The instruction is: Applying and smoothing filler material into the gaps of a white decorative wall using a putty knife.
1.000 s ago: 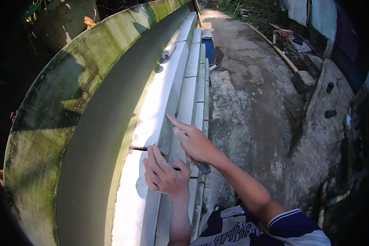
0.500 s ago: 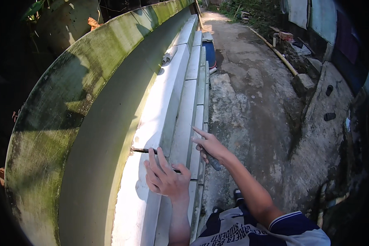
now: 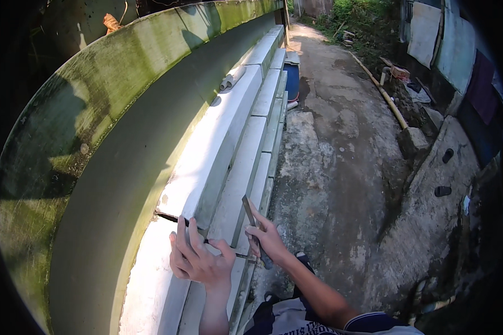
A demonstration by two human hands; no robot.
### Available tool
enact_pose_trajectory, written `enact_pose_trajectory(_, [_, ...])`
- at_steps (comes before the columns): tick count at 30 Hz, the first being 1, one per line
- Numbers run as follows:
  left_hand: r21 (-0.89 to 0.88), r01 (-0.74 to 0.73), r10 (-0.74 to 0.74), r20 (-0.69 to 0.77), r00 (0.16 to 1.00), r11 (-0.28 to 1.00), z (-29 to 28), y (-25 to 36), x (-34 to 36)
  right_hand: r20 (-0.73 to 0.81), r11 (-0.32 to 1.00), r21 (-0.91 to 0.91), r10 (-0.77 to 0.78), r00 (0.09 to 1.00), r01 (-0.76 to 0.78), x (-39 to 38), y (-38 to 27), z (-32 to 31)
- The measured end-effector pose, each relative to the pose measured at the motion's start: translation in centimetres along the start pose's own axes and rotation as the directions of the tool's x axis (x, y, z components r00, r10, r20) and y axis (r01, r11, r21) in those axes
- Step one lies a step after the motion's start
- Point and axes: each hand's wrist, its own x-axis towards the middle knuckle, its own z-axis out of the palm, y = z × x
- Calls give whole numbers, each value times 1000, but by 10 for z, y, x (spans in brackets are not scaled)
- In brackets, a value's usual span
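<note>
My left hand point(image 3: 200, 258) lies with its fingers spread across the edge of a long white block point(image 3: 215, 142), right at the dark gap point(image 3: 170, 217) between it and the nearer white block point(image 3: 151, 273). Its thumb reaches over the block's side face. My right hand point(image 3: 267, 241) is closed around a narrow knife-like tool with a dark flat blade point(image 3: 247, 207) and a grey handle. That blade points up and away, to the right of the gap. The tool's exact kind is unclear, as my fingers cover its middle.
A curved, mossy concrete wall point(image 3: 44, 145) borders the blocks on the left. Grey tubes point(image 3: 232, 78) lie farther along the top block. Lower rows of blocks step down toward the concrete path point(image 3: 341, 184). Beyond stand a blue barrel point(image 3: 291, 82) and, right, a bamboo pole point(image 3: 394, 109).
The view has shifted, so the wall and blocks sit lower and farther left. My right hand has turned the tool so its blade shows upward, nearer my left hand, which stays at the gap.
</note>
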Motion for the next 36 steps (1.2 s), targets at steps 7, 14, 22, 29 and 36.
enact_pose_trajectory(7, [88, 36, -33, -32, 999, 995, 5, 7, 2, 46, 962, -185, -195, 980, 200, 72, -40, 12])
enact_pose_trajectory(14, [185, 71, -69, -19, 997, 980, 3, 19, 5, 144, 818, -357, -429, 892, 451, 99, -20, -12])
enact_pose_trajectory(22, [248, 103, -109, 11, 994, 963, 1, 37, 10, 13, 980, -188, -65, 998, 67, 154, -57, -49])
enact_pose_trajectory(29, [274, 123, -182, 199, 963, 954, 43, 71, -40, 191, 991, -115, 84, 978, -63, 156, -41, -105])
enact_pose_trajectory(36, [-127, 39, 13, 382, 924, 991, 107, 135, -50, 158, 698, 299, 636, 756, -650, 112, 78, -211])
